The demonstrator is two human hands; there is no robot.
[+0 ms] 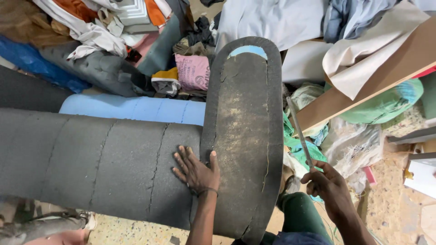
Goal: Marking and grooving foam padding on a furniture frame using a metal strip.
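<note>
A dark grey foam roll (pixel 91 163) is laid across the view, its surface cracked in lines; a flat foam end panel (pixel 243 136), rounded at the top and dusted with crumbs, is set against it; a thin blade (pixel 299 136) is held upright.

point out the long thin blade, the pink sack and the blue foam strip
long thin blade (pixel 299 136), head view, mid-length of the blade above the right hand
pink sack (pixel 192 72), head view, middle of its printed face
blue foam strip (pixel 131 110), head view, middle of its top surface
</note>
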